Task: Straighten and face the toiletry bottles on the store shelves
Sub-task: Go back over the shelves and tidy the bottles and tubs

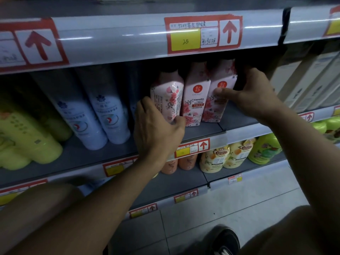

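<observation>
At frame centre on the middle shelf, the turned left camellia conditioner bottle is grasped by the left hand, seemingly to be faced, while the right bottle is gripped by the right hand.

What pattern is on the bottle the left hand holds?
Pink and red flowers on a pale pink bottle, seen in the head view.

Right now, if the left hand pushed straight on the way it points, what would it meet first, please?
Nothing new: the left hand already grips the leftmost pink bottle. Pushed on, that bottle would probably slide back into the dark shelf, where depth is unclear.
</observation>
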Motion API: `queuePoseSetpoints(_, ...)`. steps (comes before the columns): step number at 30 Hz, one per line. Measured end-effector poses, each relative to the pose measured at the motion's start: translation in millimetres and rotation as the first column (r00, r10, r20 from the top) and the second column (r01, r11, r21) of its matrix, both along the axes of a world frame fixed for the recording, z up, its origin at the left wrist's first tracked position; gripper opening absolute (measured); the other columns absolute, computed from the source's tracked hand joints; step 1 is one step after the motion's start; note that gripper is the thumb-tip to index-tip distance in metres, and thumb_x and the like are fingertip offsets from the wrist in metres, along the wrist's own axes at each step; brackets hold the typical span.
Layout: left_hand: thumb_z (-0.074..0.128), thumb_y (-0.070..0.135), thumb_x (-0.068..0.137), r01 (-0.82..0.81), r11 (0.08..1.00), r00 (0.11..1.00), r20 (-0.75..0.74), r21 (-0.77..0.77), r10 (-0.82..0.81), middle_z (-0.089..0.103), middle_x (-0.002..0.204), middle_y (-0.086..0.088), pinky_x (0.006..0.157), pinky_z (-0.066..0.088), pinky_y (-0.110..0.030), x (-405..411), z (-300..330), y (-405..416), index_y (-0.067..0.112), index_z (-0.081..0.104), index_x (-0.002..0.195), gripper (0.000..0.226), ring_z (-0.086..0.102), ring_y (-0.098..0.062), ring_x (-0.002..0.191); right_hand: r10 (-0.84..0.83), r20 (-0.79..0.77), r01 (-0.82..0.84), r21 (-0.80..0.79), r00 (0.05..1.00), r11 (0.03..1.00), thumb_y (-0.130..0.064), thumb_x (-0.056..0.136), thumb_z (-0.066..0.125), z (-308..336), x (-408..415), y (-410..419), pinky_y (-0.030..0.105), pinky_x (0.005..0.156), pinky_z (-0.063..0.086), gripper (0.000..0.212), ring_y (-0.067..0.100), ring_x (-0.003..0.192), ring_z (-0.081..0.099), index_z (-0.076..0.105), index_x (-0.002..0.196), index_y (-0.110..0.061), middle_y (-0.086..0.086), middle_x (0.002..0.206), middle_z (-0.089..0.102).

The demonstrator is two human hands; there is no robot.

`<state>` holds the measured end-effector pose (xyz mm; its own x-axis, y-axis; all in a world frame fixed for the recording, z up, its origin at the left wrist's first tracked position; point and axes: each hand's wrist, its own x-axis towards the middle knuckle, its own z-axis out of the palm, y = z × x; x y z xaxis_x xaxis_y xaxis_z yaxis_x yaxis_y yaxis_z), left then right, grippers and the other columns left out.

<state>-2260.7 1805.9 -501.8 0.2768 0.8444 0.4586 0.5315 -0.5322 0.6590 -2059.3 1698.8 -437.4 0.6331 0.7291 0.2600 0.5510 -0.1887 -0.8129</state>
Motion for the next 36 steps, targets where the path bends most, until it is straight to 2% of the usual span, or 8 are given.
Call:
queuePoseSetpoints(2,0.08,0.054,0.076,-0.03,1.0,1.0,0.0,-0.006,0.03,0.053,0.121,-0.007,0.078,0.039,-0.033,-3.0,2.0,2.5,0.011,0.048,0.119,0.069,0.056,-0.03,0.114,0.005,-0.009,-0.005,0.003,1.0,1.0,-0.019,0.084,0.085,0.9,-1.1,-0.2,0.042,0.093,0.062,0.041,0.008,0.1,0.076,0.067,0.12,-0.011,-0.002,0.112,0.078)
queuePoseSetpoints(9,0.088,0.067,0.063,-0.057,0.998,0.998,0.021,-0.028,0.058,0.053,0.121,-0.005,0.08,0.053,-0.042,-2.2,6.0,4.9,0.014,0.047,0.118,0.086,0.059,-0.028,0.112,0.008,-0.007,-0.008,0.001,1.0,1.0,-0.019,0.086,0.083,1.6,-3.1,-0.4,0.043,0.095,0.061,0.043,0.008,0.103,0.074,0.065,0.124,-0.013,-0.003,0.115,0.076)
queuePoseSetpoints(16,0.074,0.046,0.076,0.031,0.997,0.998,0.048,-0.069,-0.028,0.059,0.11,-0.004,0.072,0.045,-0.035,-5.9,1.1,4.9,0.015,0.045,0.119,0.06,0.059,-0.027,0.103,0.017,-0.004,-0.017,0.006,1.0,1.0,-0.017,0.086,0.082,2.8,-3.9,-2.2,0.033,0.093,0.061,0.044,0.005,0.102,0.074,0.064,0.126,-0.012,-0.005,0.114,0.076)
queuePoseSetpoints(19,0.081,0.057,0.072,0.027,0.998,0.997,0.068,-0.058,-0.023,0.061,0.117,-0.001,0.078,0.051,-0.038,-7.6,0.8,8.3,0.018,0.047,0.12,0.07,0.061,-0.025,0.107,0.01,-0.008,-0.01,0.003,1.0,1.0,-0.017,0.086,0.082,3.4,-5.2,-2.0,0.029,0.09,0.06,0.044,0.006,0.104,0.074,0.063,0.126,-0.013,-0.004,0.116,0.075)
queuePoseSetpoints(24,0.086,0.072,0.062,-0.13,0.99,0.99,0.042,-0.049,0.132,0.054,0.117,-0.004,0.069,0.04,-0.033,1.7,6.7,1.7,0.014,0.048,0.114,0.086,0.063,-0.028,0.102,0.022,-0.018,-0.022,0.008,1.0,1.0,-0.012,0.087,0.08,4.0,-3.8,-5.2,0.016,0.081,0.06,0.041,0.001,0.098,0.074,0.064,0.124,-0.012,-0.009,0.109,0.075)
queuePoseSetpoints(27,0.084,0.077,0.059,-0.118,0.991,0.992,0.042,-0.064,0.121,0.055,0.116,-0.004,0.068,0.038,-0.032,5.2,5.2,2.0,0.015,0.048,0.113,0.09,0.063,-0.026,0.1,0.054,-0.057,-0.054,0.007,0.997,0.999,-0.009,0.088,0.078,3.0,-0.4,-5.6,0.022,0.087,0.061,0.044,0.006,0.102,0.075,0.062,0.129,-0.006,-0.004,0.114,0.076)
queuePoseSetpoints(31,0.083,0.069,0.068,-0.031,0.997,0.996,0.086,-0.069,0.037,0.049,0.12,-0.004,0.07,0.039,-0.03,1.7,0.5,-2.8,0.014,0.046,0.117,0.083,0.053,-0.017,0.095,0.096,-0.078,-0.096,0.011,0.992,0.995,-0.007,0.091,0.074,0.2,3.0,-6.7,0.025,0.091,0.06,0.043,0.008,0.106,0.074,0.061,0.131,-0.003,0.0,0.118,0.075)
queuePoseSetpoints(36,0.083,0.043,0.08,0.052,0.998,0.993,0.11,-0.041,-0.047,0.046,0.123,-0.006,0.072,0.04,-0.027,-5.2,-6.2,-4.2,0.011,0.047,0.118,0.061,0.057,-0.023,0.102,0.06,-0.051,-0.06,0.003,0.997,0.998,-0.017,0.084,0.084,-4.4,3.6,-3.9,0.032,0.091,0.062,0.054,0.009,0.106,0.074,0.061,0.132,-0.01,-0.001,0.12,0.075)
